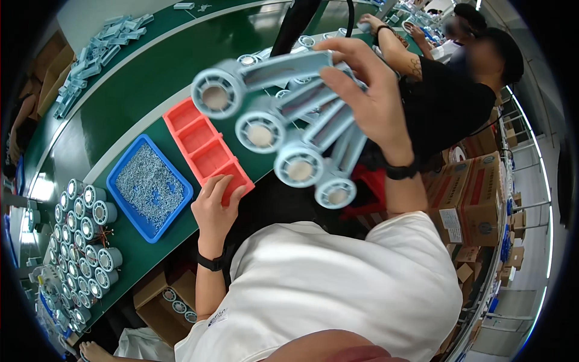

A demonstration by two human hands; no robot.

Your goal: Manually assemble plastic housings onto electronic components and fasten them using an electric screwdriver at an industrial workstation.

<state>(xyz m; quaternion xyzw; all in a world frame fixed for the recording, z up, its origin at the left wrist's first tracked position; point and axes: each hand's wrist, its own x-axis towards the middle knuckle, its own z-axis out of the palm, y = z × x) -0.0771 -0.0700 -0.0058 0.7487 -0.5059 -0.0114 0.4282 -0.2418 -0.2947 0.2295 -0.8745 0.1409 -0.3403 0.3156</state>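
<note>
Several light-blue plastic housings (300, 167), each with a round slotted ring end and a long hollow handle, fan out from my right hand (377, 96). Its fingers and thumb are closed on the handle ends, holding the bunch raised above the bench's near edge; the housings are slightly blurred. A pale disc shows inside each ring. My left hand (215, 205) lies over the nearest compartment of a red divided tray (196, 137), fingers bent and thumb apart from them. Nothing shows between those fingers, though the hand hides part of the compartment.
A blue tray (186, 192) of small screws (148, 184) sits left of the red tray. Round motor-like units (84, 226) crowd the bench's left end. Light-blue parts (99, 51) are heaped at the far left. A co-worker (458, 90) works at right, near stacked cartons (464, 199).
</note>
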